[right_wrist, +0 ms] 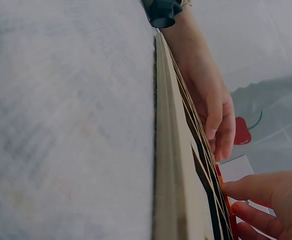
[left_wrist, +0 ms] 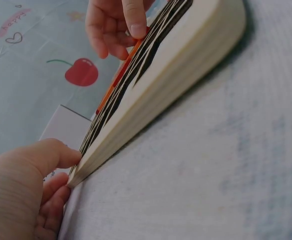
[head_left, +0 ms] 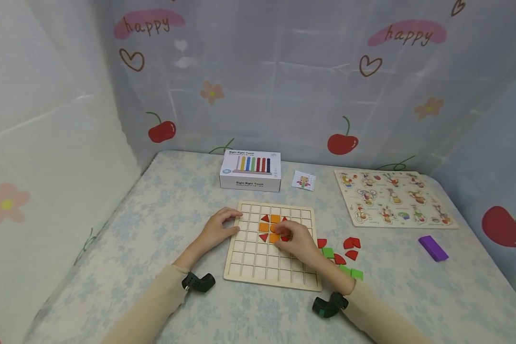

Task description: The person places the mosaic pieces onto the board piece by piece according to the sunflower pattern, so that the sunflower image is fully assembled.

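Note:
A light wooden grid board (head_left: 248, 260) lies on the table. Orange tiles (head_left: 264, 228) and red triangles (head_left: 264, 237) form a small pattern in its upper middle. My left hand (head_left: 216, 230) rests at the board's left edge, its thumb and fingertips touching the rim; the left wrist view shows the thumb (left_wrist: 61, 154) on the rim. Over the pattern, my right hand (head_left: 298, 240) curls with thumb and fingertips at an orange tile (head_left: 274, 238), pinching it low against the grid. This hand covers part of the pattern, including some red triangles.
Right of the board lie loose red pieces (head_left: 351, 255) and green squares (head_left: 356, 274). Behind stand a white box (head_left: 250, 181) and a small pattern card (head_left: 303, 180). A wooden picture puzzle (head_left: 380, 203) and a purple block (head_left: 433, 248) are farther right.

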A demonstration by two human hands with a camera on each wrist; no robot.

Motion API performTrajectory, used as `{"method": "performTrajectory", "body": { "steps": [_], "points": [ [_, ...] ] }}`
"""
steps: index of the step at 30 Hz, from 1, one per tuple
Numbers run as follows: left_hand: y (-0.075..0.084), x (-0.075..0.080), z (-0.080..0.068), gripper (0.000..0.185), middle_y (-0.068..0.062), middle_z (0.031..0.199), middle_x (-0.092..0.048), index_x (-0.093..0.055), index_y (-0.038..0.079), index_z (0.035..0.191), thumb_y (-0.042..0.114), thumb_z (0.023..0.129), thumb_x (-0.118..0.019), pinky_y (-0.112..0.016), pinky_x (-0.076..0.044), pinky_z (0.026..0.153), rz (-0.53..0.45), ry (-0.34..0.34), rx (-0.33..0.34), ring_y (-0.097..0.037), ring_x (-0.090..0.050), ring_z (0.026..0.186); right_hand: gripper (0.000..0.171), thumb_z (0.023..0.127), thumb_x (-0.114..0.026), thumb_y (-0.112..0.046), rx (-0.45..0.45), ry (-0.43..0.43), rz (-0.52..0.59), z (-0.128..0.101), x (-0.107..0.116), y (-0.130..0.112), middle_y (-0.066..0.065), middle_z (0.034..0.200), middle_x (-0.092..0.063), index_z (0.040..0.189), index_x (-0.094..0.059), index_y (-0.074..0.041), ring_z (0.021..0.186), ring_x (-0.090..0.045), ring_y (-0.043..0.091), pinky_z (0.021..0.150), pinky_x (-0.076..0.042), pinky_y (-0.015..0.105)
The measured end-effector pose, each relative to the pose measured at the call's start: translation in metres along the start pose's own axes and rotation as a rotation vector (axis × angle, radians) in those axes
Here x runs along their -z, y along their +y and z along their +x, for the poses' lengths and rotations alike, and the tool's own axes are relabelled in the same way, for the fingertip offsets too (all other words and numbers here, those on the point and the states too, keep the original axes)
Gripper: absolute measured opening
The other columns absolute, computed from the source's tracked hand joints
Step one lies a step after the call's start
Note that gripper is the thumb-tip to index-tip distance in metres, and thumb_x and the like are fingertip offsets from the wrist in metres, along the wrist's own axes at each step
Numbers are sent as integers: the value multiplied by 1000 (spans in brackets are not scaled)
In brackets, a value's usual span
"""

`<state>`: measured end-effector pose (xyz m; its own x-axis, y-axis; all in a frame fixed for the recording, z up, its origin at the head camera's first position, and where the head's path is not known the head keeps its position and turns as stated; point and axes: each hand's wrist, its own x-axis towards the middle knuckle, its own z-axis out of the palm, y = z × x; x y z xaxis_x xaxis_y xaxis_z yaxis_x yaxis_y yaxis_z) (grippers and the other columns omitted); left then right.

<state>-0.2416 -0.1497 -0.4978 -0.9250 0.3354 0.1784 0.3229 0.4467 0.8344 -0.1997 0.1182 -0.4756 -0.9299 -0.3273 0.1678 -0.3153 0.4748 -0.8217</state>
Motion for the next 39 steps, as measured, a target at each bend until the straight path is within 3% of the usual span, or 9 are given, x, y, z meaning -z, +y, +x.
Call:
{"method": "performTrajectory", "body": {
  "steps": [9, 17, 24, 30, 36, 39],
  "points": [
    [0, 0, 1, 35, -6, 126, -59, -64, 12, 121, 11, 86, -69, -43, -44, 104, -3, 0, 12, -23, -54, 119, 28, 81, -73, -5, 12, -4, 10, -1, 3, -1, 8, 105, -71, 109, -68, -7, 94, -65, 23, 78, -54, 24],
    [1, -1, 0, 35, -6, 125, -59, -64, 12, 121, 11, 86, -68, -43, -45, 103, 11, 1, 15, -23, -55, 117, 23, 85, -69, -6, 7, 69, -66, -16, 33, 7, 9, 92, -68, 108, -68, -3, 77, -57, 11, 67, -50, 21],
    [0, 0, -1, 36, -6, 126, -58, -63, 13, 122, 12, 87, -68, -44, -45, 103, 17, -4, 10, -24, -55, 117, 24, 83, -71, -5, -40, 135, -143, -37, 64, 23, 6, 91, -69, 106, -68, -5, 79, -56, 8, 68, -50, 22],
    [1, 0, -2, 35, -7, 126, -58, -63, 11, 122, 12, 87, -68, -46, -44, 104, 4, 0, -4, -25, -54, 118, 30, 80, -73, -4, -82, 119, -214, -59, 84, 34, 6, 97, -70, 110, -67, -5, 85, -58, 16, 70, -47, 24],
    [1, -1, -2, 34, -6, 126, -58, -63, 11, 122, 13, 87, -67, -45, -44, 103, 13, -2, -2, -24, -54, 119, 36, 79, -73, -1, -89, 58, -190, -74, 91, 44, 11, 102, -71, 114, -65, -4, 85, -63, 10, 63, -47, 20],
    [1, -1, -2, 34, -5, 127, -58, -63, 12, 122, 13, 88, -67, -44, -44, 104, 16, -6, 5, -23, -54, 119, 38, 79, -72, -2, -84, 44, -179, -77, 92, 46, 11, 105, -71, 117, -64, -5, 90, -64, 7, 67, -49, 18]
  ]
}}
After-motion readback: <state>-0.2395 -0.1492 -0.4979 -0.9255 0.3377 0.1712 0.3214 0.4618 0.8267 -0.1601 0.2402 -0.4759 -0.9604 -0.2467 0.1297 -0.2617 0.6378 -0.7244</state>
